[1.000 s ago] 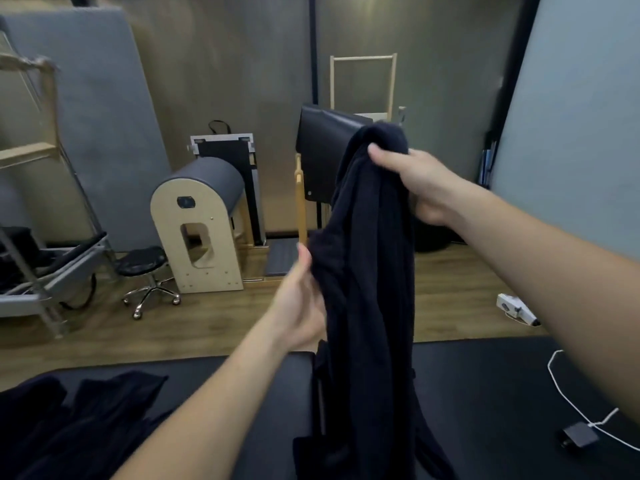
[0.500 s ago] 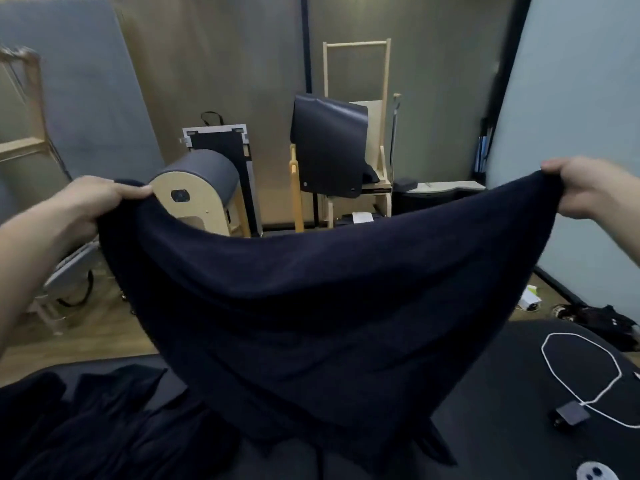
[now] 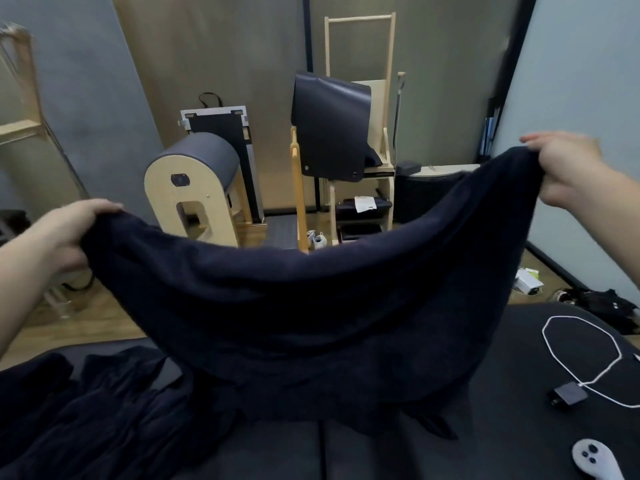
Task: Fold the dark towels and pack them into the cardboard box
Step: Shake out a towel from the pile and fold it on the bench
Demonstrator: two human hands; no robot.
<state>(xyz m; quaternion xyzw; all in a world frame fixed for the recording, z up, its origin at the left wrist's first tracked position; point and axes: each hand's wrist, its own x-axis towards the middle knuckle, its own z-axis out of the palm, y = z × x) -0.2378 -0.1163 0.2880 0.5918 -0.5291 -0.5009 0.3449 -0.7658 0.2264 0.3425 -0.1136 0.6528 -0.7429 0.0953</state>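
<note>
A dark navy towel (image 3: pixel 311 317) hangs spread wide in front of me, its top edge sagging in the middle. My left hand (image 3: pixel 74 230) grips its upper left corner. My right hand (image 3: pixel 568 171) pinches the upper right corner, held higher than the left. The towel's lower edge reaches the black padded table (image 3: pixel 381 452). More dark towels (image 3: pixel 86 410) lie crumpled in a heap on the table's left side. No cardboard box is in view.
On the table's right lie a white cable (image 3: pixel 588 351) with a small dark adapter (image 3: pixel 569 393) and a grey controller (image 3: pixel 592 459). Beyond the table stand a wooden barrel apparatus (image 3: pixel 194 188), a wooden chair frame with a dark mat (image 3: pixel 332 126), and dark items on the floor (image 3: pixel 602 303).
A second ago the towel hung bunched between my hands at centre. My hands have drawn apart, spreading it wide; since half a second ago it has lowered slightly.
</note>
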